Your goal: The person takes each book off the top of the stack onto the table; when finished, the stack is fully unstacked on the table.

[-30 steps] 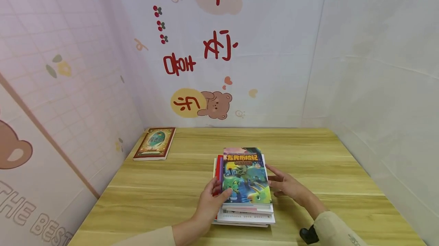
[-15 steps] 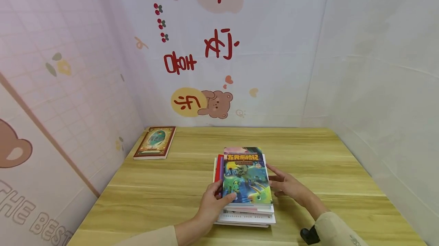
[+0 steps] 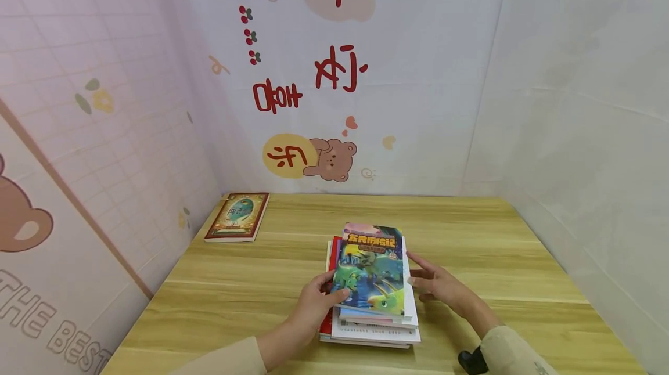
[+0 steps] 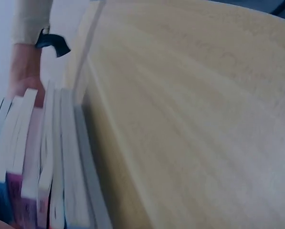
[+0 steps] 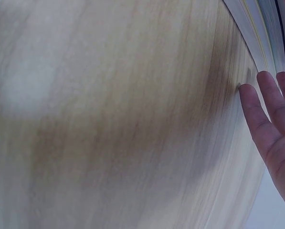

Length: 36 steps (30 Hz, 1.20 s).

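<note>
A stack of books point(image 3: 373, 335) lies on the table, its layers unevenly aligned. On top is a dinosaur-covered book point(image 3: 373, 270), turned slightly askew and sticking out to the left. My left hand point(image 3: 312, 304) pinches that top book at its lower left, thumb on the cover and fingers at the edge. At the stack's right side is my right hand point(image 3: 444, 291), its extended fingertips against or very close to the books. In the left wrist view, the page edges of the stacked books point(image 4: 56, 157) show. The right wrist view shows the right fingers point(image 5: 273, 102) beside the stack.
A brown-bordered book point(image 3: 237, 217) lies flat at the table's far left corner. The wood-grain table point(image 3: 251, 288) meets printed cloth walls point(image 3: 418, 102) at the back and sides. A black strap point(image 3: 473, 360) hangs at the right sleeve.
The top book has shifted left and turned askew with my left hand, uncovering more of the book below on the right. The right hand has stayed about where it was.
</note>
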Motion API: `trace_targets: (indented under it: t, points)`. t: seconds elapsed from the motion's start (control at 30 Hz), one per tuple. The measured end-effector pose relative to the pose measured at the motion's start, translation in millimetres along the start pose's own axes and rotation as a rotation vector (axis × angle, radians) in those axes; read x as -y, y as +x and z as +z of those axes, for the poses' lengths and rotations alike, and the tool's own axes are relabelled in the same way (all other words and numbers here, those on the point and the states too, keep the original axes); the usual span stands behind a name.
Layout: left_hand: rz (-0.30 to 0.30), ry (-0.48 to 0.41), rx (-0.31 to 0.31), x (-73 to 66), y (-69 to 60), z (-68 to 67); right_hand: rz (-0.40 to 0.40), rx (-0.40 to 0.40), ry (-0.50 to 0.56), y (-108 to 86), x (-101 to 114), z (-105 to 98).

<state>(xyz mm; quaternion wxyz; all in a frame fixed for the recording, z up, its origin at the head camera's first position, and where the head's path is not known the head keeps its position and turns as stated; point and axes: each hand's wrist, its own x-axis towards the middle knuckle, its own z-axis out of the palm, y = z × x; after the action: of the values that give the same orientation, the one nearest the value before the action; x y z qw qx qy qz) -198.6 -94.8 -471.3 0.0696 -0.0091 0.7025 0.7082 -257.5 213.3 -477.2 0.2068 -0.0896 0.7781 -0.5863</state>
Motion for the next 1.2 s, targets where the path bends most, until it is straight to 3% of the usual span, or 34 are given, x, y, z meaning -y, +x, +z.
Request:
trace_targets:
  t: [0.17, 0.37, 0.5, 0.63, 0.8, 1.03, 1.2]
  points:
    - [-0.026, -0.129, 0.076, -5.3, 7.9, -16.6, 0.005, -0.008, 0.002, 0.5, 0, 0]
    - [-0.069, -0.318, 0.253, -11.6, 7.7, -35.2, 0.01, -0.007, 0.001, 0.5, 2, 1]
    - [-0.061, -0.38, 0.304, -13.4, 6.2, -40.4, 0.005, -0.001, 0.0, 0.7, 2, 0]
    - [-0.055, -0.394, 0.308, -13.6, 6.3, -44.1, 0.013, -0.004, -0.004, 1.0, 1, 1]
    - [-0.025, -0.416, 0.269, -16.6, 10.2, -50.6, 0.023, -0.013, -0.012, 1.3, -1, 0]
    - [0.065, -0.458, 0.188, -28.5, 26.3, -65.0, 0.005, -0.003, -0.016, 2.7, -3, -3]
    - [0.091, -0.474, 0.113, -35.9, 39.8, -73.9, -0.001, -0.005, -0.018, 3.3, -5, -3]
